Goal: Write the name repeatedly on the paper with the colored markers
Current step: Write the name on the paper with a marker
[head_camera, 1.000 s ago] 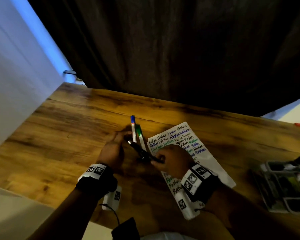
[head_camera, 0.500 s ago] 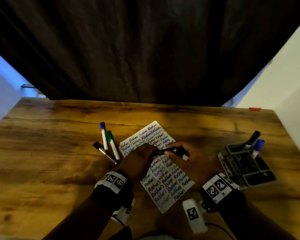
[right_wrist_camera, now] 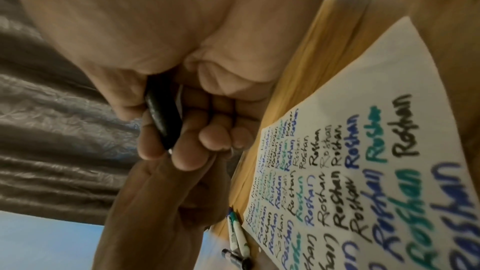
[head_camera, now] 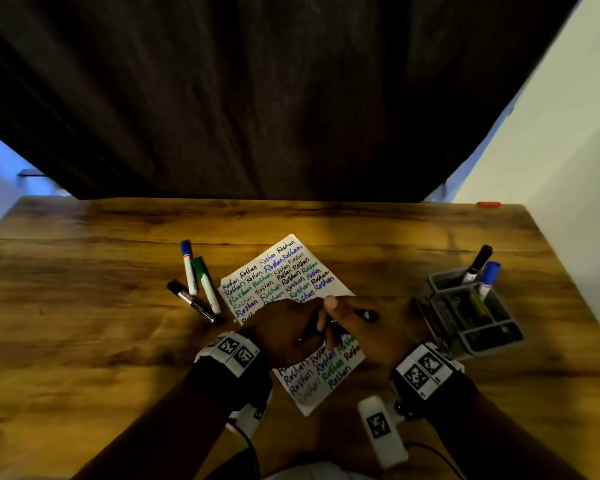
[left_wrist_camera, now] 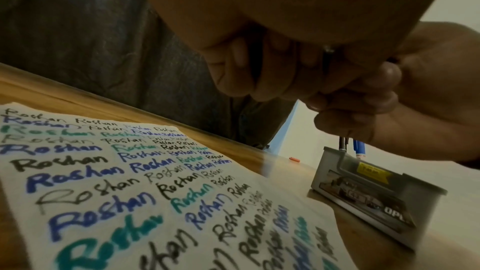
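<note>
The white paper (head_camera: 274,271), covered with a name in black, blue and green, lies at the table's middle. Above its centre both hands meet on a black pen (head_camera: 368,315). My right hand (head_camera: 350,323) grips the barrel, seen close in the right wrist view as the pen (right_wrist_camera: 161,114) between curled fingers. My left hand (head_camera: 284,337) curls round the pen's other end, which is hidden. In the left wrist view the left fingers (left_wrist_camera: 246,73) hover over the paper (left_wrist_camera: 130,171). Whether the pen is capped cannot be told.
Left of the paper lie a blue marker (head_camera: 187,265), a green marker (head_camera: 205,285) and a black marker (head_camera: 191,301). A grey desk organizer (head_camera: 465,317) at the right holds a black marker (head_camera: 478,263) and a blue marker (head_camera: 489,275). A dark curtain hangs behind the table.
Both hands moved right from beside the loose markers to above the paper, keeping hold of the black pen. The head view swung right, which brought the organizer fully into sight.
</note>
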